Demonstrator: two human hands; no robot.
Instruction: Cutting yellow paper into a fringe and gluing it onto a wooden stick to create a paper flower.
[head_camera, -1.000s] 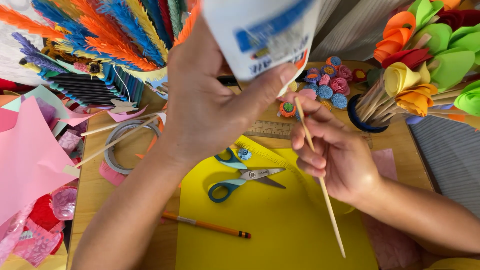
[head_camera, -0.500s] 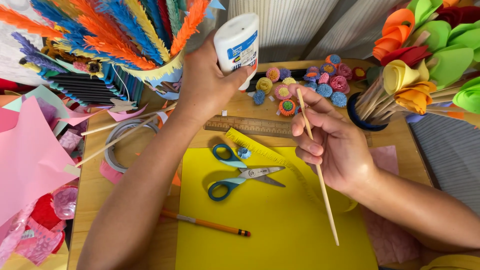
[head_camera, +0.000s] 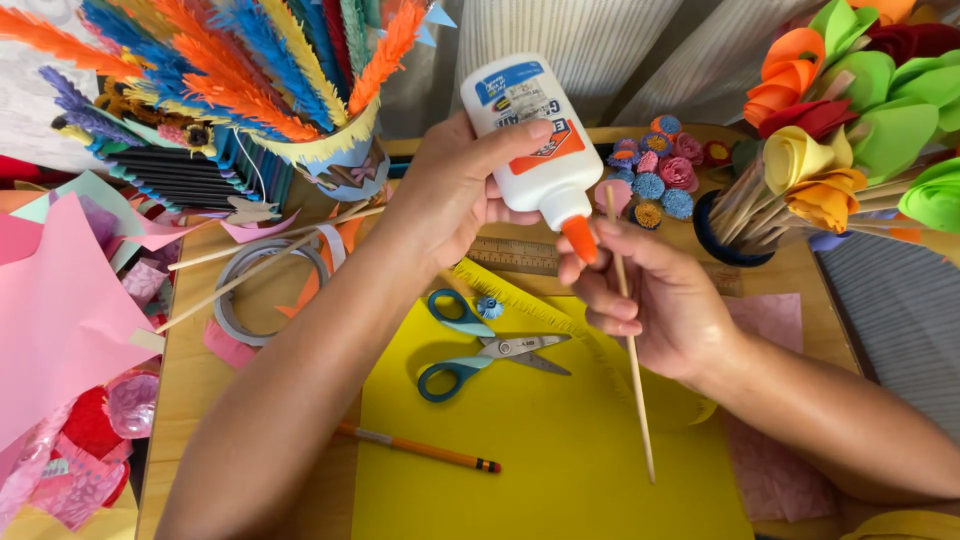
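Left hand (head_camera: 455, 190) grips the glue bottle (head_camera: 530, 130), tipped nozzle-down at 12 o'clock over the yellow sheet (head_camera: 545, 440). Right hand (head_camera: 655, 300) pinches the stick (head_camera: 628, 335), its top end just beside the orange nozzle. Risks, as judged: too hard a squeeze would drip glue onto fingers, sheet or the scissors (head_camera: 485, 345) at 9 o'clock; the loosely pinched stick may slip.

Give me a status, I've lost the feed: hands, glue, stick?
Left hand grips white glue bottle, orange tip down. Right hand pinches wooden stick, fingers at the tip. Scissors lie below, apart.
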